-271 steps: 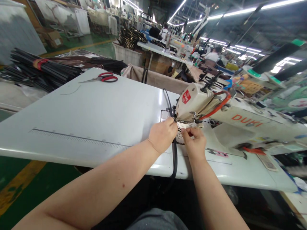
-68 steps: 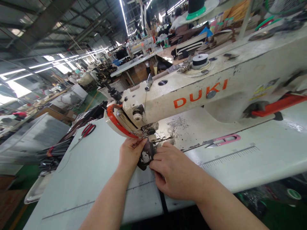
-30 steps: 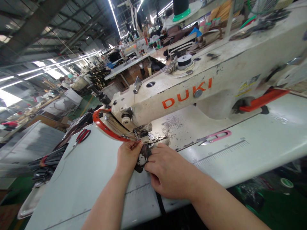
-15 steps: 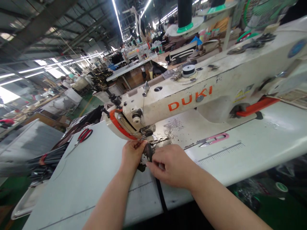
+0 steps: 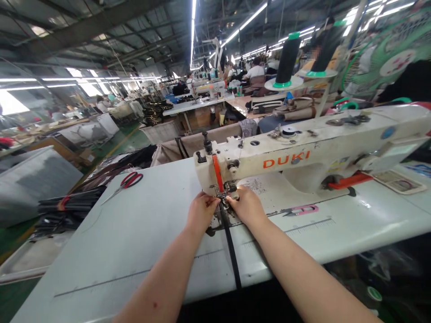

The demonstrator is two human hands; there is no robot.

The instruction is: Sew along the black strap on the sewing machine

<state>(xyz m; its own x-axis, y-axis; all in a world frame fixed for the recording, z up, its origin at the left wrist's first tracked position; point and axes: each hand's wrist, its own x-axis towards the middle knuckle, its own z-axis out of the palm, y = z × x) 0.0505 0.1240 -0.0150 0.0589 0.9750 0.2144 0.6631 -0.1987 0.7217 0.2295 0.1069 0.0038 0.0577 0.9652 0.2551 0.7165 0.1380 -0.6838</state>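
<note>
A narrow black strip runs from the table's front edge up to the needle area of a white sewing machine marked in orange. My left hand is just left of the presser foot, thumb and fingers pinched at the strip's edge. On the other side of the foot, my right hand is closed, its thumb reaching toward the strip; its other fingers are mostly hidden, as is what they hold. Pink-handled thread snips lie on the table to the right of my right hand.
Red-handled scissors lie at the left of the white worktable. Bundled black strips sit beyond its left edge. Black thread cones stand behind the machine near a green fan. Several people work in the background.
My right hand has moved forward from beside the strip to the presser foot. My left hand stays near the foot, still pinched. The camera view has shifted and levelled.
</note>
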